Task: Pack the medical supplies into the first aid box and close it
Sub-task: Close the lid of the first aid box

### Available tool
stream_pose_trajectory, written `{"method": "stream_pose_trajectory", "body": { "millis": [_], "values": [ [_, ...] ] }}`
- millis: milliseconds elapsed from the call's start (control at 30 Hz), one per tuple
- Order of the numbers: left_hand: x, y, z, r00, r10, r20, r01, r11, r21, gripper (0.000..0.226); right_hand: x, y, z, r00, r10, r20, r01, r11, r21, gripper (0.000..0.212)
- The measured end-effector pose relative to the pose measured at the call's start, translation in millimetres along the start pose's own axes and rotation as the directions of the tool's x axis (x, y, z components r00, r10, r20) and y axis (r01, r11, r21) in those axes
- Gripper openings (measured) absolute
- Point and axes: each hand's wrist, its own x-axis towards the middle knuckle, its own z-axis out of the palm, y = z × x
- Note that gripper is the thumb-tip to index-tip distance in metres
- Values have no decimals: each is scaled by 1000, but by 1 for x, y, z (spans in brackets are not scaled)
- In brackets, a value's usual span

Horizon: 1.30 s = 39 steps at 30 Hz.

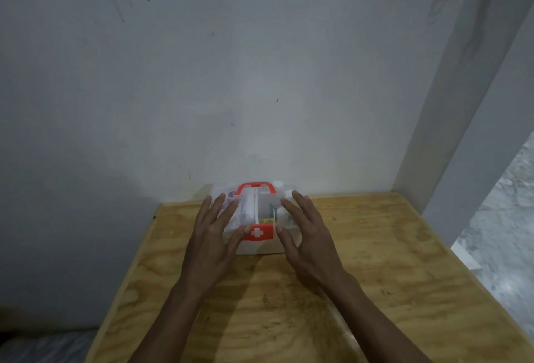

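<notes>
A small clear first aid box (261, 247) stands at the far end of the wooden table, against the wall. It has a red handle (256, 188) on top and a red latch (258, 232) with a white cross on the front. Through the clear lid I make out supplies inside, blurred. My left hand (213, 235) lies on the box's left side, fingers spread, thumb at the latch. My right hand (303, 232) lies on the right side, fingers spread, thumb near the latch's right end. The lid is down on the box.
The plywood table (375, 276) runs from the wall toward me. A white wall stands right behind the box, and a white post (462, 131) rises at the right. Grey floor shows beyond the table's right edge.
</notes>
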Motion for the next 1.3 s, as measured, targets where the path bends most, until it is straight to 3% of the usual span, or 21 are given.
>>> {"method": "stream_pose_trajectory", "body": {
  "millis": [233,600,800,1000,1300],
  "values": [
    [2,2,-6,1000,20,20,-20,1000,2,84,5,-6,4,1000,11,-17,-11,1000,-12,70],
    [-3,-1,-8,1000,31,-3,-31,998,51,85,0,-6,19,997,-11,-72,10,1000,-11,67],
    [-6,-1,-8,1000,-2,0,2,999,-42,80,-3,-8,14,996,55,-65,-50,996,73,68],
    [-4,-2,-9,995,-49,-90,34,987,-157,76,9,-6,13,993,104,-51,-95,985,141,76],
    [21,-14,-9,992,-90,-87,74,981,-181,73,40,-2,31,993,120,-14,-117,983,140,76]
  ]
}}
